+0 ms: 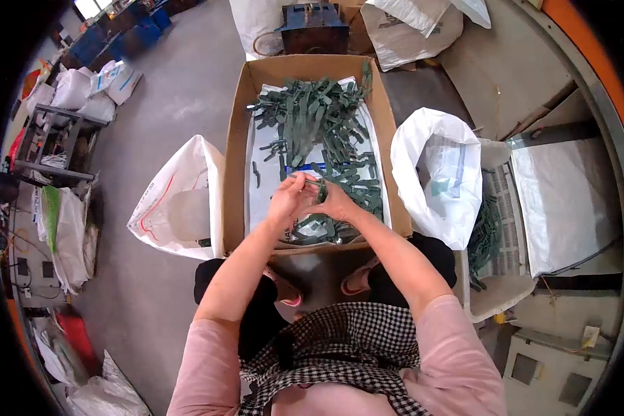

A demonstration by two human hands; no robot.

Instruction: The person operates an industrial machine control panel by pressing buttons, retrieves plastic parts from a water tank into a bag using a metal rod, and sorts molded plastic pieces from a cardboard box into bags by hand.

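My left hand [293, 197] and my right hand [337, 202] meet over the near part of a cardboard box [236, 159]. Fingers of both hands are closed around a small dark green plastic piece [319, 187], partly hidden by them. Beyond the hands lies a heap of long, narrow dark green plastic pieces [312, 111] on a white sheet [258, 197] lining the box. More of these pieces lie under and to the right of my hands. One piece [256, 175] lies apart at the left.
An open white sack [180, 194] stands against the box's left side, another white sack [437, 173] on its right. Further right, a pale bin [499, 298] holds more green pieces. A dark blue metal block [315, 31] stands behind the box. Filled sacks [73, 90] lie far left.
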